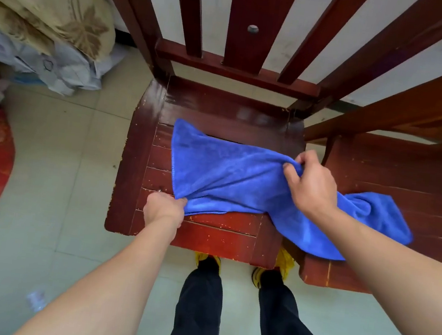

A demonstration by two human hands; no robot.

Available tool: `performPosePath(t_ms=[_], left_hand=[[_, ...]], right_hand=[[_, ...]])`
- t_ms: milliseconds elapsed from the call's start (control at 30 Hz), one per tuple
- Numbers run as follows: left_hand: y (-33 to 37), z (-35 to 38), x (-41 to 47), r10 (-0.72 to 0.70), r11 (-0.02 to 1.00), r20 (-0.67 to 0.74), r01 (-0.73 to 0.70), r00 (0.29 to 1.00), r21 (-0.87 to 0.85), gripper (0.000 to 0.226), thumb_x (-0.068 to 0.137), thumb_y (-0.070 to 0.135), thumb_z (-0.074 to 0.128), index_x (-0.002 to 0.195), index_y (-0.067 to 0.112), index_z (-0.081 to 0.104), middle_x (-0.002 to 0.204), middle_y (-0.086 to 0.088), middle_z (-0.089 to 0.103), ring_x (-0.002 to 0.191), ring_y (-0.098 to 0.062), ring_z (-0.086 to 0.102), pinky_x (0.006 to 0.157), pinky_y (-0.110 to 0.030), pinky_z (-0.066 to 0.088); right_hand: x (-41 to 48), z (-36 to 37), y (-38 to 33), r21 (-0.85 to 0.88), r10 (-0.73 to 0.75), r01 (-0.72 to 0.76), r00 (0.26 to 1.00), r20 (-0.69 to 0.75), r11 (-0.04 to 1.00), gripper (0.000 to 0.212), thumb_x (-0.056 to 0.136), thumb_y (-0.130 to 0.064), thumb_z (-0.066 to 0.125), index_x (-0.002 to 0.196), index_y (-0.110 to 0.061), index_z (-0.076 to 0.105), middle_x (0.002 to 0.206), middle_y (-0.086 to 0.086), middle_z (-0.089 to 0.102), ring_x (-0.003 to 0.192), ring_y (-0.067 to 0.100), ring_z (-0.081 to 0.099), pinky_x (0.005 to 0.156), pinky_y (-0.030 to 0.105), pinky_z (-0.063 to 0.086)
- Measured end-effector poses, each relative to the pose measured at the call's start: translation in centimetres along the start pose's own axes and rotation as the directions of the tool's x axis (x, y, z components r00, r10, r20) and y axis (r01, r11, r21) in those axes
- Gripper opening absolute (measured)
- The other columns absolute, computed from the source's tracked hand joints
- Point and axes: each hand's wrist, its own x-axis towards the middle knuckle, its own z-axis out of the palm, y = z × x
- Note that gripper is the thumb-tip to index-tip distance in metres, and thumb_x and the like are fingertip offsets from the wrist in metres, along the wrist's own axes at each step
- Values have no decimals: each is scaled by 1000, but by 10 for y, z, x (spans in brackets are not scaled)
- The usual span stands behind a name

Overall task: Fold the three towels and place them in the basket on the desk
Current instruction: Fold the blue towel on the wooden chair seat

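A blue towel [230, 174] lies across the seat of a dark red wooden chair [137, 157], and its right end trails onto a second chair seat. My left hand [163, 210] pinches the towel's near left corner at the seat's front. Further right, my right hand [311, 184] grips a raised fold along the towel's far edge. Only this one towel is in view. No basket or desk shows.
A second red wooden chair [408, 173] stands close on the right. Piled bedding and clothes [43, 20] sit on the tiled floor at the left. My legs and yellow shoes [226, 293] stand right in front of the chair.
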Motion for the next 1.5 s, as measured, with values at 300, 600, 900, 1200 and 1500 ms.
performPosePath(t_ms=[300, 600, 900, 1200, 1500], left_hand=[[3, -41, 22, 49, 903, -6, -47, 999, -427, 20, 81, 8, 62, 68, 17, 50, 77, -6, 56, 72, -23, 54, 72, -39, 52], [-36, -55, 21, 198, 972, 235, -158, 952, -176, 51, 67, 40, 83, 104, 17, 56, 101, -2, 64, 85, -21, 66, 77, -40, 56], [-42, -81, 46, 366, 856, 98, -376, 925, 355, 54, 71, 24, 78, 116, 22, 47, 102, -7, 62, 95, -32, 59, 81, -41, 49], [70, -45, 66, 578, 764, 84, -574, 812, 294, 40, 82, 35, 70, 114, 16, 55, 110, -12, 64, 103, -33, 58, 85, -39, 48], [115, -42, 75, 572, 794, -14, -550, 820, 259, 8, 82, 21, 62, 78, 20, 56, 87, -11, 69, 84, -31, 65, 76, -34, 51]], right_hand=[[-20, 14, 0, -203, -63, 147, 928, 368, 968, 17, 82, -37, 64, 94, -27, 56, 95, 2, 66, 94, 28, 61, 69, 31, 41], [12, 60, -77, -173, -226, 265, 950, 215, 949, 38, 88, -39, 59, 120, -18, 54, 120, 10, 58, 113, 32, 55, 87, 40, 46], [2, 58, -84, -233, -249, 273, 960, 126, 934, 19, 90, -35, 54, 99, -19, 61, 104, 7, 62, 101, 32, 56, 72, 37, 41], [31, 34, -86, -149, -238, 268, 953, 189, 952, 21, 89, -39, 59, 103, -24, 61, 100, 4, 69, 98, 31, 60, 79, 37, 44], [51, 26, -52, -125, -38, 62, 982, 183, 990, 11, 84, -28, 60, 90, -28, 69, 100, 6, 71, 97, 33, 63, 79, 35, 51]])
